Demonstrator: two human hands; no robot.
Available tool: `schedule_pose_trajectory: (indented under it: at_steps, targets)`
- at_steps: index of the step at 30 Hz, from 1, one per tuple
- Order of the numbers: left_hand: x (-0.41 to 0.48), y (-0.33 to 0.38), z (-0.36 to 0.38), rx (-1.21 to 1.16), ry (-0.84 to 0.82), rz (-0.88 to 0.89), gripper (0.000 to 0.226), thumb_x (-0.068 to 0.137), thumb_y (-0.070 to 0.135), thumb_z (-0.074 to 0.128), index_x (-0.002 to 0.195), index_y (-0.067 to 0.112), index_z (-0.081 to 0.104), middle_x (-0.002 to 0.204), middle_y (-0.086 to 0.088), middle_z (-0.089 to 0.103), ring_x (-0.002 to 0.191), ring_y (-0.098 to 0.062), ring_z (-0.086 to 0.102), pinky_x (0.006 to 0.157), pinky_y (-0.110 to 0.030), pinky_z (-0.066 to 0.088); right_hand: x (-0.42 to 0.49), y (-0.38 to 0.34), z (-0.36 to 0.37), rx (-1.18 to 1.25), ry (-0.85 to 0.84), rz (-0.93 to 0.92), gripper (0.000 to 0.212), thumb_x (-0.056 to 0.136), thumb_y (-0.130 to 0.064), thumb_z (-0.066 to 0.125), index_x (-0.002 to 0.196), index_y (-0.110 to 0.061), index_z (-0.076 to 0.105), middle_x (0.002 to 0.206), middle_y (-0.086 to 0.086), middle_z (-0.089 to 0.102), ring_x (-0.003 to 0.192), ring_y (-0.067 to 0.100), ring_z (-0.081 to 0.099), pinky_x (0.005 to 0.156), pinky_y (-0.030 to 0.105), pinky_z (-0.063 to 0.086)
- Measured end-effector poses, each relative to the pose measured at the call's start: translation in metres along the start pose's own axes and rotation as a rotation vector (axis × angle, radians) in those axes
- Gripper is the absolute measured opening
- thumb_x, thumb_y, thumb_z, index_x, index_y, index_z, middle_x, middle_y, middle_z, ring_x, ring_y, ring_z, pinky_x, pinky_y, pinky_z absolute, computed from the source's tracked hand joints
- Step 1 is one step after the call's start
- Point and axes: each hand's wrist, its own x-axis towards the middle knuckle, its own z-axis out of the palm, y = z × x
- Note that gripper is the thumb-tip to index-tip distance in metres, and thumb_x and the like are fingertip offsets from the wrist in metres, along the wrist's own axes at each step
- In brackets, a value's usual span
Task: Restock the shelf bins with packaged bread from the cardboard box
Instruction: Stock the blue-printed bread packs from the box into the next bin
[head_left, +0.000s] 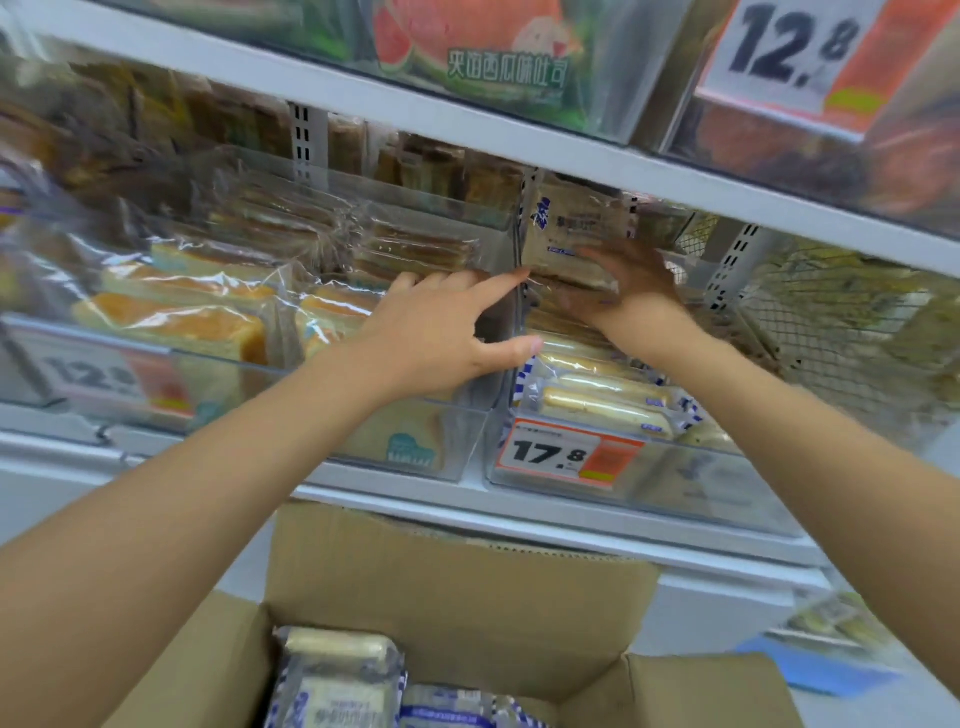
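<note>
A clear plastic shelf bin with a 17.8 price tag holds a stack of blue-and-white wrapped bread packs. My right hand reaches deep into this bin with fingers spread flat against an upright bread pack at the back. My left hand is spread open over the wall between this bin and the neighbouring bin to the left, holding nothing. Below, an open cardboard box holds more of the same wrapped bread.
The left bin carries sliced loaf packs and a 12.8 tag. A white shelf above carries more bins and a large 12.8 sign. A wire mesh basket sits to the right.
</note>
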Motion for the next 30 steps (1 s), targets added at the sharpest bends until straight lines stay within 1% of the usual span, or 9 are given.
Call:
schedule_pose_trajectory:
  at_steps: [3, 6, 9, 14, 20, 23, 26, 28, 30]
  targets:
    - [-0.01, 0.01, -0.01, 0.09, 0.138, -0.001, 0.074, 0.087, 0.071, 0.043, 0.146, 0.028, 0.034, 0.135, -0.006, 0.051, 0.124, -0.027, 0.046, 0.1, -0.044, 0.035, -0.045, -0.015, -0.01, 0.105, 0.078, -0.007, 0.032, 0.088, -0.029, 0.067, 0.118, -0.019, 0.066, 0.117, 0.003, 0.063, 0.106, 0.017, 0.055, 0.092, 0.026, 0.04]
    - [-0.034, 0.036, -0.017, 0.066, 0.329, 0.054, 0.042, 0.087, 0.055, 0.06, 0.11, 0.02, 0.057, 0.103, 0.0, 0.059, 0.095, -0.021, 0.053, 0.078, -0.036, 0.042, -0.089, -0.03, -0.02, 0.088, 0.152, -0.047, 0.011, 0.085, -0.019, 0.064, 0.095, -0.02, 0.069, 0.086, -0.005, 0.055, 0.077, 0.009, 0.049, 0.074, 0.028, 0.043]
    - [-0.073, 0.063, -0.005, -0.217, 0.204, -0.039, 0.021, 0.087, 0.037, 0.066, 0.085, 0.021, 0.053, 0.073, 0.01, 0.052, 0.074, -0.018, 0.053, 0.061, -0.034, 0.04, -0.133, -0.038, -0.017, 0.123, 0.154, -0.064, 0.007, 0.083, -0.017, 0.061, 0.087, -0.021, 0.066, 0.078, -0.008, 0.052, 0.07, 0.011, 0.048, 0.065, 0.03, 0.041]
    - [-0.149, 0.056, 0.072, -0.405, -0.193, -0.261, 0.019, 0.084, 0.033, 0.072, 0.08, 0.019, 0.059, 0.069, 0.01, 0.056, 0.069, -0.016, 0.055, 0.068, -0.034, 0.049, -0.22, -0.023, 0.052, 0.228, -0.303, 0.008, 0.018, 0.085, -0.017, 0.064, 0.103, -0.02, 0.068, 0.087, -0.007, 0.061, 0.076, 0.011, 0.053, 0.075, 0.033, 0.051]
    - [-0.244, 0.01, 0.16, -0.523, -0.453, -0.559, 0.015, 0.085, 0.026, 0.073, 0.082, 0.015, 0.064, 0.074, 0.003, 0.065, 0.066, -0.006, 0.058, 0.071, -0.031, 0.05, -0.316, 0.013, 0.16, 0.276, -0.76, 0.167, 0.025, 0.092, -0.017, 0.062, 0.117, -0.017, 0.065, 0.095, -0.008, 0.06, 0.087, 0.008, 0.055, 0.077, 0.022, 0.041]
    - [-0.267, -0.005, 0.182, -0.583, -0.516, -0.634, 0.012, 0.085, 0.022, 0.074, 0.082, 0.016, 0.065, 0.077, -0.001, 0.067, 0.073, -0.004, 0.062, 0.073, -0.02, 0.05, -0.343, 0.024, 0.218, 0.206, -0.908, 0.166, 0.033, 0.093, -0.026, 0.063, 0.124, -0.015, 0.061, 0.123, 0.004, 0.061, 0.112, 0.02, 0.056, 0.091, 0.031, 0.045]
    - [-0.275, -0.007, 0.192, -0.585, -0.532, -0.661, 0.012, 0.086, 0.024, 0.073, 0.089, 0.015, 0.066, 0.084, -0.002, 0.066, 0.074, -0.007, 0.059, 0.065, -0.006, 0.045, -0.357, 0.022, 0.268, 0.144, -0.995, 0.08, 0.058, 0.09, -0.035, 0.065, 0.141, -0.012, 0.047, 0.146, 0.008, 0.046, 0.137, 0.025, 0.038, 0.112, 0.036, 0.031]
    - [-0.279, -0.008, 0.196, -0.607, -0.541, -0.675, 0.013, 0.087, 0.025, 0.072, 0.092, 0.014, 0.065, 0.083, 0.0, 0.064, 0.072, -0.007, 0.057, 0.064, -0.009, 0.045, -0.362, 0.019, 0.294, 0.069, -1.032, 0.032, 0.064, 0.091, -0.031, 0.064, 0.147, -0.013, 0.037, 0.152, 0.008, 0.037, 0.143, 0.026, 0.029, 0.117, 0.039, 0.023]
    - [-0.282, -0.01, 0.198, -0.596, -0.553, -0.683, 0.011, 0.087, 0.026, 0.071, 0.091, 0.018, 0.065, 0.081, 0.003, 0.063, 0.073, -0.01, 0.058, 0.07, -0.019, 0.048, -0.364, 0.018, 0.308, -0.04, -1.009, -0.051, 0.054, 0.091, -0.02, 0.063, 0.14, -0.014, 0.043, 0.144, 0.009, 0.048, 0.135, 0.027, 0.04, 0.111, 0.038, 0.031]
